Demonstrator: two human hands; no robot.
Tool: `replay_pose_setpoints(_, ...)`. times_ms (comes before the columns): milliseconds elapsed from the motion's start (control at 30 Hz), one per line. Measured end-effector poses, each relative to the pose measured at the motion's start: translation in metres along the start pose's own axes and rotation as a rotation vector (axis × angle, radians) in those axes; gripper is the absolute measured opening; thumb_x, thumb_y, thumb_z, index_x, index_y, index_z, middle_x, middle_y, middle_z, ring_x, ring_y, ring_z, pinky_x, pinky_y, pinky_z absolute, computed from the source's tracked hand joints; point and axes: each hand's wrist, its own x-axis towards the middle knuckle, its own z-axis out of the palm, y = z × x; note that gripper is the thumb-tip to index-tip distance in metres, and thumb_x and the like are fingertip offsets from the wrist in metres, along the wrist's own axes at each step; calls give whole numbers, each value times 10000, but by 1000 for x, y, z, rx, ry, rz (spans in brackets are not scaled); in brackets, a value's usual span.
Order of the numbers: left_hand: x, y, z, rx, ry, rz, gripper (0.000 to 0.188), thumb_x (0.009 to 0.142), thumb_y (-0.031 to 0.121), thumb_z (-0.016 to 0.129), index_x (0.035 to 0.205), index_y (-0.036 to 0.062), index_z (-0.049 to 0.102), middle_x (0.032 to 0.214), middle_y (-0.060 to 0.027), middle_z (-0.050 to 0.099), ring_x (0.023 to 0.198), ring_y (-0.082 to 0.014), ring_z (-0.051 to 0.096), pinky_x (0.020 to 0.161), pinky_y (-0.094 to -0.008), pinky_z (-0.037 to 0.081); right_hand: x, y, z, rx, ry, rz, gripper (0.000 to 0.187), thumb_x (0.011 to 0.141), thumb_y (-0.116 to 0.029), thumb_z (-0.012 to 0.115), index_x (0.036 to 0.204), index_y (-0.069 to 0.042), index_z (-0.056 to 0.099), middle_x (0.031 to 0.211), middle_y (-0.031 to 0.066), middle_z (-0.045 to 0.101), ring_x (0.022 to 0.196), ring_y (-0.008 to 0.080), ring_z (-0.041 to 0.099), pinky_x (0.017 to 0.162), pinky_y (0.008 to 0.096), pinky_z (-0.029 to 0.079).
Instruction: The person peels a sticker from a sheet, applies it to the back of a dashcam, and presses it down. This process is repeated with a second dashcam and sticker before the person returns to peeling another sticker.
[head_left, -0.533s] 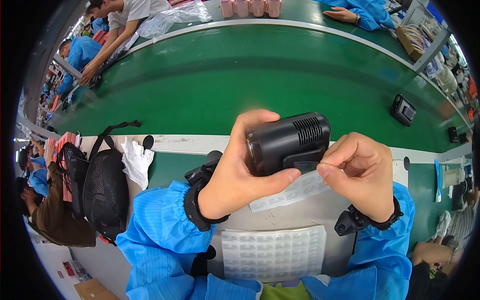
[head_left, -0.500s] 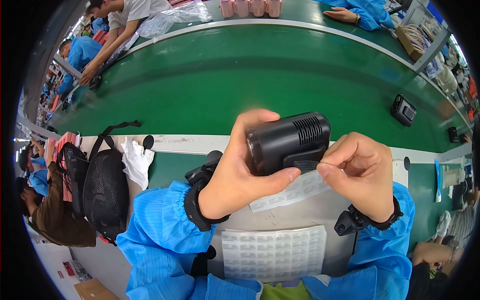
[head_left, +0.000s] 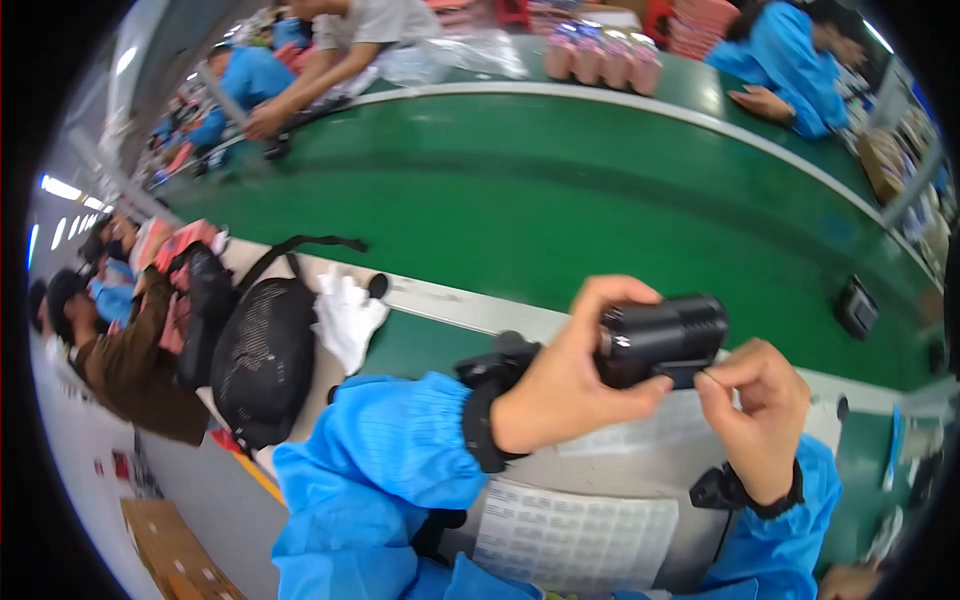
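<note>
My left hand (head_left: 565, 395) holds a black rounded device (head_left: 672, 338) with vent slots, fingers over its top and thumb along its lower side. At the device's lower right edge, my right hand (head_left: 762, 420) is closed in a pinch. Its fingertips grip a small clear sticker, plain in the earlier view and barely visible now through the blur. Below the device lies a sheet of printed labels (head_left: 650, 432), partly covered by my hands. Nearer to me, another label sheet (head_left: 575, 537) rests on the grey work surface.
Beyond my hands runs a green conveyor belt (head_left: 480, 210), with another black device (head_left: 857, 308) at its right. A black mesh bag (head_left: 262, 360) and a white glove (head_left: 347, 322) lie at left. Pink containers (head_left: 603, 65) stand across the belt, where co-workers sit.
The view has swung left and tilted, so my hands and the device appear farther right and lower. My left hand still holds the device; the right still pinches at its edge.
</note>
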Motion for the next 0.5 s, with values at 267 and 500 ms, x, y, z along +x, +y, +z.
replay_pose_setpoints(267,-4,11,1,-312,28,-152,611,743,-44,632,1219,105,280,1134,-81,407,1067,-145,451,793,-271,463,2,22,-8,129,179,-26,444,737,-19,637,1128,-27,426,952,97,511,801,113,499,643,240,423)
replay_pose_setpoints(500,-8,-4,8,-364,-116,-24,484,869,124,563,1238,108,250,1109,-83,400,976,-111,463,749,-256,484,6,5,19,156,-65,17,702,770,-203,631,1329,-26,244,1173,148,416,1062,197,450,888,305,391)
